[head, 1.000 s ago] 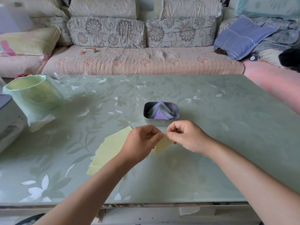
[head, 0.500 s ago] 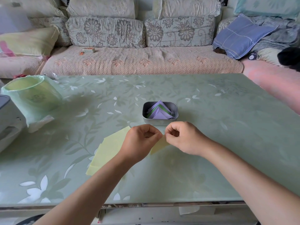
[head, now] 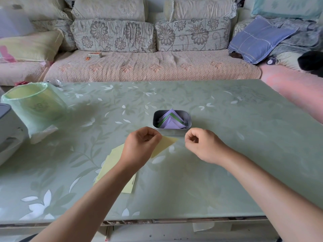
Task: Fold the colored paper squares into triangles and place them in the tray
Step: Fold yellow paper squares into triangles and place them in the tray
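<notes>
Your right hand [head: 201, 145] has drawn away from the yellow triangle [head: 166, 142], which both hands pinched together half a second ago. The triangle now lies flat just in front of the tray [head: 172, 132]. The crease is likely set, leaving only the transfer into the tray. Your left hand [head: 141, 147], fingers curled, holds the triangle's edge farthest from the tray. The right hand, fingers curled tight, holds nothing and sits near the tray's front right corner.

glossy smooth glass-like worktop [head: 227, 154], dull grey metal tray [head: 172, 132], matt yellow paper [head: 166, 143], matt purple and green folded paper [head: 170, 122], thin shiny plastic bin liner [head: 35, 103], rough textured cloth sofa cover [head: 148, 67]
</notes>
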Available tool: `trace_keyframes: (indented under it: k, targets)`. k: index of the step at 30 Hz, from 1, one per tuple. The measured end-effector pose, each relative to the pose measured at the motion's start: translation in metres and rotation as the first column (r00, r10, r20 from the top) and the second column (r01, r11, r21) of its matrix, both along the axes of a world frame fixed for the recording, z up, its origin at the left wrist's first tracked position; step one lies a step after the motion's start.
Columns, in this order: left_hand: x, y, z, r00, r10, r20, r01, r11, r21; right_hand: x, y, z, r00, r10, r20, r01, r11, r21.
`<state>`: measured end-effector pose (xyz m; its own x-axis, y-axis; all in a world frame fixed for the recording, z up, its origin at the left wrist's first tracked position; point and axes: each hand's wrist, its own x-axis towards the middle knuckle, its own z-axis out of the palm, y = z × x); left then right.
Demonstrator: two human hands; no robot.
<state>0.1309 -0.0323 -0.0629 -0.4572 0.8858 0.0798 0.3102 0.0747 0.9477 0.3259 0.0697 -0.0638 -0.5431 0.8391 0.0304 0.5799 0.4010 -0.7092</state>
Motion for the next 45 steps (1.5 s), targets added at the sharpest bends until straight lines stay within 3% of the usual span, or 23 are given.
trace_keyframes:
  k: [3, 8, 16, 21, 29, 33, 39, 45]
  targets:
    - [0.003, -0.001, -0.002, 0.998, -0.059, 0.001, 0.059, 0.998, -0.002, -0.004, -0.004, 0.002, 0.995, 0.034, -0.095, -0.035, 0.999, -0.009]
    - [0.008, -0.002, -0.002, 0.992, -0.116, -0.052, 0.116, 0.993, -0.001, -0.009, -0.01, 0.004, 0.988, 0.101, -0.116, -0.095, 0.994, 0.056]
    - [0.012, -0.009, -0.002, 0.864, -0.166, -0.476, 0.228, 0.971, 0.075, -0.012, -0.019, 0.006, 0.976, 0.216, -0.023, -0.205, 0.953, 0.223]
    - [0.006, -0.007, 0.003, 0.814, -0.177, -0.553, 0.248, 0.967, 0.055, -0.012, -0.02, 0.007, 0.974, 0.226, -0.03, -0.212, 0.946, 0.246]
    - [-0.019, -0.007, 0.015, 0.844, -0.237, -0.481, 0.219, 0.971, -0.093, -0.007, -0.013, 0.011, 0.982, 0.177, -0.066, -0.157, 0.961, 0.229]
    - [-0.024, -0.008, 0.016, 0.891, -0.153, -0.428, 0.129, 0.988, -0.084, -0.004, -0.01, 0.011, 0.988, 0.126, -0.093, -0.106, 0.975, 0.194]
    - [0.0, -0.005, 0.007, 0.989, -0.095, -0.117, 0.098, 0.995, 0.019, -0.012, -0.015, 0.008, 0.979, 0.063, -0.194, -0.054, 0.997, 0.053]
    - [0.018, -0.004, 0.004, 0.978, -0.002, 0.208, -0.008, 0.999, 0.046, -0.016, -0.016, 0.007, 0.964, -0.01, -0.265, -0.007, 0.998, -0.063]
